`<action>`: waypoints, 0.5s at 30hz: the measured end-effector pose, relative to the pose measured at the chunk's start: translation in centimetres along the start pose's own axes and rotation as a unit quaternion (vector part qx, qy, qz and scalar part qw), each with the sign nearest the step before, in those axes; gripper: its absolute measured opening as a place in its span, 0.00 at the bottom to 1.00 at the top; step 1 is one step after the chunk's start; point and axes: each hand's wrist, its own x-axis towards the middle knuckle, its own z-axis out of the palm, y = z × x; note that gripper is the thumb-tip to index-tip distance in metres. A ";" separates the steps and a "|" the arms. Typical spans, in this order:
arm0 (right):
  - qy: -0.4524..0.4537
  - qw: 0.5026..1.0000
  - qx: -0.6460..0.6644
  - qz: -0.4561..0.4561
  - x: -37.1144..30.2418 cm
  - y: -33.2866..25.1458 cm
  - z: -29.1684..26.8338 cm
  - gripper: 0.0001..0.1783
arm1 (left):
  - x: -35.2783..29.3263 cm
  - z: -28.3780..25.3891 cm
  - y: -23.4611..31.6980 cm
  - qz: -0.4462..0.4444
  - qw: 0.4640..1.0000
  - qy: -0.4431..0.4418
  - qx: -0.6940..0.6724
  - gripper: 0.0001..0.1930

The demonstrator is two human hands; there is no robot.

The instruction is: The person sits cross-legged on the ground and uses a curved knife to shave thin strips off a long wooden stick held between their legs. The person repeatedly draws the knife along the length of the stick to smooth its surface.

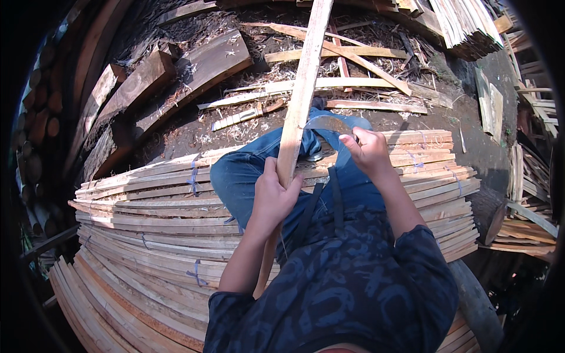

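Observation:
A long pale wooden strip (pixel 305 88) slants up and away in front of me, its lower part running under my left forearm. My left hand (pixel 273 197) is closed around it, above my lap. In my right hand (pixel 368 154) is a curved knife (pixel 328 122) with a sickle-like blade. My fingers wrap its handle, which is hidden in the fist. The blade points left, and its tip end meets the strip's right edge above my left hand. My blue jeans (pixel 241 173) show beneath both hands, with my legs bent.
I sit on stacked wooden strips (pixel 147 220) tied in bundles with bluish ties. Thick timber blocks (pixel 206 62) lie at far left. Beyond my feet are loose slats (pixel 353 82), shavings and a pale banded tool or sheath (pixel 238 117). Another bundle (pixel 468 26) stands at far right.

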 end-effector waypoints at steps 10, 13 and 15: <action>-0.046 0.982 -0.181 -0.013 0.1 -2.5 -2.0 0.28 | -0.2 -0.5 1.3 0.026 0.986 0.061 0.153 0.20; -0.010 0.967 -0.251 -0.042 0.4 -1.9 -1.7 0.31 | -0.2 -0.4 1.2 0.037 0.984 0.072 0.156 0.21; -0.010 0.959 -0.276 -0.058 0.7 -1.2 -1.7 0.31 | -0.3 -0.2 1.0 0.048 0.981 0.070 0.172 0.22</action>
